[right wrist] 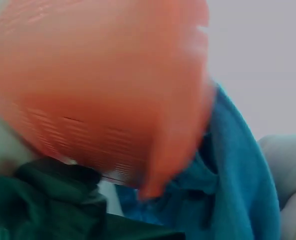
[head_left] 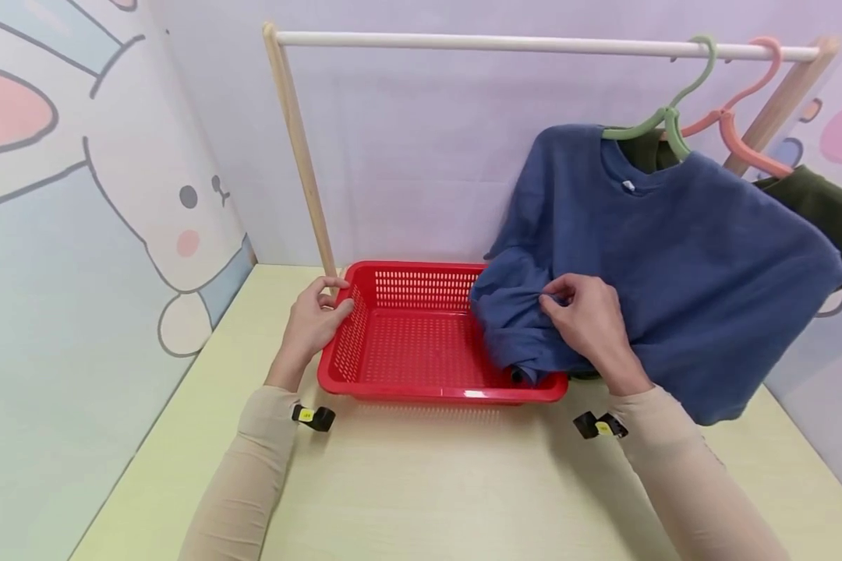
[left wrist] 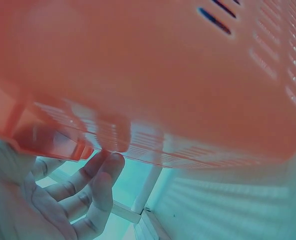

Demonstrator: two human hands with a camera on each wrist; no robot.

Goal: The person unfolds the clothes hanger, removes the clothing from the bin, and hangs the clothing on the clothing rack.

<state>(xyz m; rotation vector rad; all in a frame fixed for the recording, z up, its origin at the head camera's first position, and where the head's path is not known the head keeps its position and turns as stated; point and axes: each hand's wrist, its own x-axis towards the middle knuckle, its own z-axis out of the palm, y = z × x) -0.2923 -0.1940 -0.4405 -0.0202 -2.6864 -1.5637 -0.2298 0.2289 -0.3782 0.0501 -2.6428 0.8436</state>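
A red plastic basket [head_left: 421,351] with slotted walls sits on the table. My left hand [head_left: 312,323] holds its left rim; in the left wrist view the fingers [left wrist: 95,187] bend up under the rim. A blue T-shirt [head_left: 666,249] hangs on a green hanger [head_left: 673,117], its lower left part bunched over the basket's right end. My right hand [head_left: 589,319] pinches that bunched cloth between thumb and fingers. Only a bit of this hand shows in the right wrist view, at the edge beside the blue cloth [right wrist: 242,185].
A rack with a white rod [head_left: 498,43] and wooden posts [head_left: 302,156] stands behind the basket. Behind the blue shirt, a dark green garment [head_left: 814,206] hangs on a pink hanger [head_left: 737,140]. Printed walls enclose both sides of the pale table [head_left: 421,491].
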